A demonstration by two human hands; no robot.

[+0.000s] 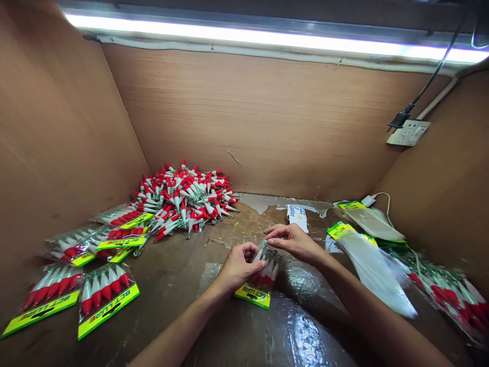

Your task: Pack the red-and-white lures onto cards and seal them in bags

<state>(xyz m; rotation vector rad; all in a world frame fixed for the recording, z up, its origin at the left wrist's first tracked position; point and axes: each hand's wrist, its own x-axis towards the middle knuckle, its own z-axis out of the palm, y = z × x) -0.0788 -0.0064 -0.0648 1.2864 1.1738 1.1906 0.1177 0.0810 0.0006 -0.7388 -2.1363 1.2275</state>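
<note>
Two bare hands work at the centre of the head camera's view, low in the frame, over a brown surface (171,306) patched with shiny tape. The left hand (237,267) has its grip closed on a clear packet (266,278), thumb on top. The packet lies just below the centre of the frame, with red-and-white lures inside and its yellow-and-green "BCT LURE" header pointing toward the bottom edge. The right hand (296,242) reaches in from the lower right, thumb and forefinger close together at the packet's far end, beside the green hook end of a lure; whether its grip pinches anything, I cannot tell.

Left of centre, against the back panel (267,122), rises a large loose pile of red-and-white lures (187,196) with green hooks. Several filled packets (107,290) spread across the lower left, some overlapping, their headers also yellow and green.

Right of centre lie flat clear bags (378,270) with the same kind of header, and more lures in plastic (454,295) sit at the lower right edge. A paper scrap (297,218) with blue handwriting lies just above the right hand. A bright tube light (267,38) crosses the top; at the upper right, a black plug (399,120) hangs by a wall socket (410,133).
</note>
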